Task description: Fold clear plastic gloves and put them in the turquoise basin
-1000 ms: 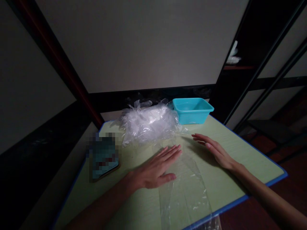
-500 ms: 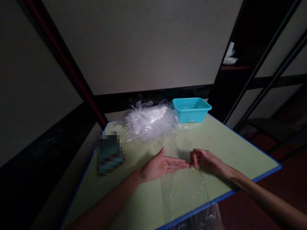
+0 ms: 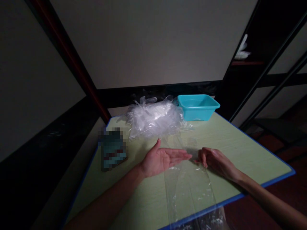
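Note:
My left hand [image 3: 159,159] is open, palm turned up and fingers stretched to the right, above a long clear plastic piece [image 3: 189,191]. This thin, see-through piece lies across the table and hangs over its front edge; its exact kind is hard to make out. My right hand [image 3: 217,163] rests to the right with its fingers curled in, the fingertips low at the plastic's right side. Whether they pinch it is hidden. A small gap separates the two hands. Behind them sits a heap of crumpled clear plastic [image 3: 155,118] with some finger-like ends, resembling disposable gloves.
A turquoise plastic basin [image 3: 198,112] stands at the back right of the pale green table [image 3: 244,153], which has a blue edge. A blurred-out dark green object [image 3: 114,148] lies at the left. Wall panels rise behind, and a dark stool [image 3: 280,129] is at the right.
My hands have come apart: the right one has moved to the right, away from the left fingertips. The whole view has also shifted slightly.

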`<state>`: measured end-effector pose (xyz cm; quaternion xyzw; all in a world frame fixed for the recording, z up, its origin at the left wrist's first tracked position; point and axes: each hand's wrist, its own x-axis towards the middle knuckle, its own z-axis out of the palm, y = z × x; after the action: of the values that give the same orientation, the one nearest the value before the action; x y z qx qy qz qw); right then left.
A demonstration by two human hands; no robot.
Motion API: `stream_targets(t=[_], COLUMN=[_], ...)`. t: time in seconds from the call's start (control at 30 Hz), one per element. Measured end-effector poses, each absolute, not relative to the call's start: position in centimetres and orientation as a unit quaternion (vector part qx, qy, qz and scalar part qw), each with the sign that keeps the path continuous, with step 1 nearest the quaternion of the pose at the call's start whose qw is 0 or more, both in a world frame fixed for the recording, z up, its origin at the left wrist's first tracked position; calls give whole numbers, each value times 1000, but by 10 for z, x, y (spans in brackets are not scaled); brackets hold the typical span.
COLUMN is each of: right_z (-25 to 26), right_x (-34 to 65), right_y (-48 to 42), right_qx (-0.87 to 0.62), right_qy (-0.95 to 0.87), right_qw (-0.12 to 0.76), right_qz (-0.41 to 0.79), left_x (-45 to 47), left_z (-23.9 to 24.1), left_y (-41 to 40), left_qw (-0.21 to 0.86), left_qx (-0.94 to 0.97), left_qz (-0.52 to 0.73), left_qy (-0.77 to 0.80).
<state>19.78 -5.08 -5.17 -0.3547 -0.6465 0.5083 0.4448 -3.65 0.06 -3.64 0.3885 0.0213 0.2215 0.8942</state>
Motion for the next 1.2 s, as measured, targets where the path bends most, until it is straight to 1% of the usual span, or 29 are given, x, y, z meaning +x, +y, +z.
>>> stream_targets(t=[0.07,0.13,0.2,0.3,0.4,0.5,0.6,0.77,0.87,1.07,1.2], right_z=[-49,-42,-34,-22,-16,-17,-22,-26,-22,-12,-5], right_x=[200,204,210,217,221,220,215,205,202,209,208], right_y=[-54,-60,-70,-86,-101,-113,-122,-124,-122,-119,-107], right_qx=[-364,-361,-342,-300,-264,-241,-229,-230,-242,-295,-353], right_qy=[-665,-711,-804,-907,-950,-964,-967,-961,-948,-922,-878], right_qw=[459,447,385,250,139,95,97,92,125,157,213], right_qz=[464,405,298,160,90,53,49,125,165,198,244], left_x=[-38,-39,-40,-39,-37,-37,-37,-37,-36,-34,-35], left_z=[-34,-35,-37,-42,-45,-44,-41,-41,-44,-47,-47], left_y=[2,3,3,2,2,2,2,0,0,2,2], left_qw=[894,893,891,889,887,880,870,866,862,864,866], left_qx=[379,386,401,422,436,448,460,477,485,485,482], left_qz=[239,232,212,178,149,160,176,152,145,130,128], left_qy=[16,17,21,25,22,16,6,16,34,26,31])
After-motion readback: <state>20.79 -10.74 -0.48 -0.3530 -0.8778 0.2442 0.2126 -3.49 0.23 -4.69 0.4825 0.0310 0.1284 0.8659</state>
